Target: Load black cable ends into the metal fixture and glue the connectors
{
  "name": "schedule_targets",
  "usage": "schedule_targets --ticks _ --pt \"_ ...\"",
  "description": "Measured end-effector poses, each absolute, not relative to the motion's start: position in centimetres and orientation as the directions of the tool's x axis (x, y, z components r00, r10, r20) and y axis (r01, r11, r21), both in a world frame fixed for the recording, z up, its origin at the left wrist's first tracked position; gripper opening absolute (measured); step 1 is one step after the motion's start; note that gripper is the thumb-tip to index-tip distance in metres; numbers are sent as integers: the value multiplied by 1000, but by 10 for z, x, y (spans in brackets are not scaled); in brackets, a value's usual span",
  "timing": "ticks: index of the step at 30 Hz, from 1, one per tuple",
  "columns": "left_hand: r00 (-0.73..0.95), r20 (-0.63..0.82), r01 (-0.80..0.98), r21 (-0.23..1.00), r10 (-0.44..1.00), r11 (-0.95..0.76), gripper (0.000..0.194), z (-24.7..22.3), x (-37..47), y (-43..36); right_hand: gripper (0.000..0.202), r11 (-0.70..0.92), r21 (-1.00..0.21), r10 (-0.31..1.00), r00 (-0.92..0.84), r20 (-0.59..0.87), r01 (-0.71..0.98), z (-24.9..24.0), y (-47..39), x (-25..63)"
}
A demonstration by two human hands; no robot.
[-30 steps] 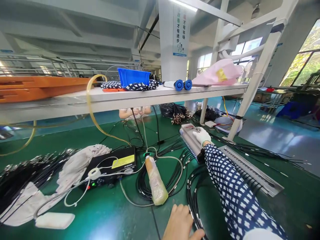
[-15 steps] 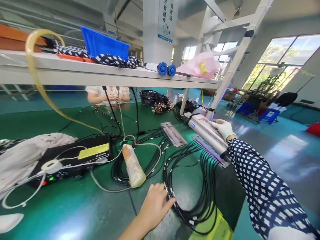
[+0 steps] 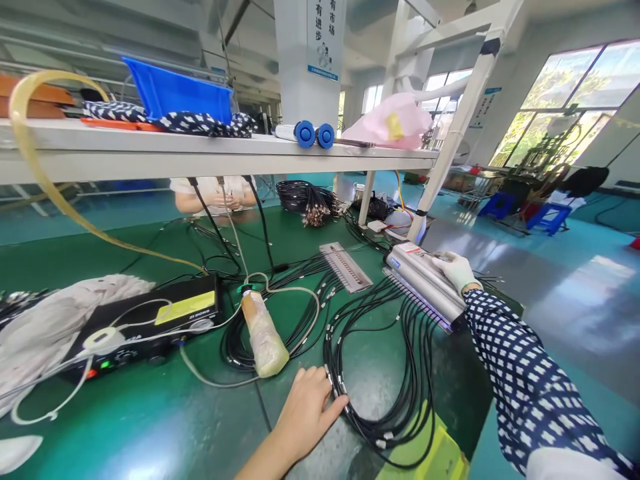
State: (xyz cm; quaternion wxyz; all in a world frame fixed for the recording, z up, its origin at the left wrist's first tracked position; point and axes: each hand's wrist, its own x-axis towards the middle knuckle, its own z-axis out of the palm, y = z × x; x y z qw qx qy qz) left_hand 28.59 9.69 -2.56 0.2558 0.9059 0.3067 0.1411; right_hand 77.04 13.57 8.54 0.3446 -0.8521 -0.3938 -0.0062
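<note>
Workbench (image 3: 150,413) with green mat under a white shelf (image 3: 200,157) in a bright factory hall.
Left hand (image 3: 305,413), fingers together, flat beside the black cable loops (image 3: 400,373); gloved right hand (image 3: 456,270) lies fingers extended on the grey clamp bar (image 3: 423,283).

Under gloved right hand (image 3: 456,270): brushed metal bar (image 3: 425,281), satin sheen. By bare left hand (image 3: 304,412): smooth glossy black cables (image 3: 400,373); green mat (image 3: 150,427) matt, scuffed.

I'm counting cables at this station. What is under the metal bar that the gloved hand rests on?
Under the bar, a slotted fixture edge shows, with black cables running out. The right hand lies on top. The cable ends beneath are covered.
</note>
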Motion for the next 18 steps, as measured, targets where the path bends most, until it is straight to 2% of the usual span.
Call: schedule_targets --ticks 5,10,13,16,18 --pt "762 112 487 551 638 -678 46 -25 286 97 47 -517 -401 657 651 381 756 94 129 757" --pt "760 145 464 561 633 -685 43 -27 287 98 59 -425 -317 722 529 445 848 91 147 707" --pt "765 113 473 570 634 -672 45 -22 287 98 69 -324 -331 838 431 335 886 63 186 655" --pt "790 36 478 588 612 -652 44 -1 279 103 99 -324 -363 904 399 151 873 25 225 606" --pt "770 126 472 546 625 -692 35 17 267 112 114 -381 -372 901 431 58 846 7 242 586"
